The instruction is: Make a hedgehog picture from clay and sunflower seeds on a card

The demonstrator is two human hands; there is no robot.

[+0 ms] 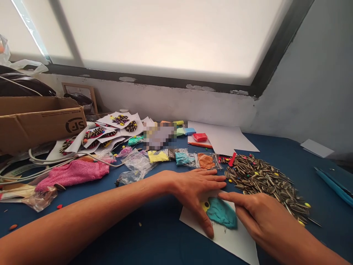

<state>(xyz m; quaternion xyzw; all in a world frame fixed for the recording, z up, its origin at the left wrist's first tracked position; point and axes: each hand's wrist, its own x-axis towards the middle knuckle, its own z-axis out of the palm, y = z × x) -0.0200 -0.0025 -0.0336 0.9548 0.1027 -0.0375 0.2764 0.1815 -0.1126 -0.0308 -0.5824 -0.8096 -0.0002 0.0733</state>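
Observation:
A white sheet of paper (pixel 239 246) lies on the blue table, with a flattened patch of teal modelling clay (pixel 223 213) on it. Beside the patch's left end is a bit of yellow clay (pixel 204 207) with a dark dot, and small pencil-like marks show below. My left hand (pixel 191 187) rests spread across the sheet's upper left, thumb and fingers apart, holding nothing visible. From the right, my right hand (pixel 261 213) stretches its index finger to the clay's upper edge; its other fingers are curled and partly hidden. Striped sunflower seeds (pixel 264 180) lie heaped beyond it.
Small bags of yellow (pixel 158 156), blue (pixel 184 158) and orange clay (pixel 206 161) lie behind my left hand. Further left are a pink cloth (pixel 74 173), a cable, seed-decorated papers (pixel 121 119) and a cardboard box (pixel 41 125). Blank paper (pixel 228 136) lies at the back.

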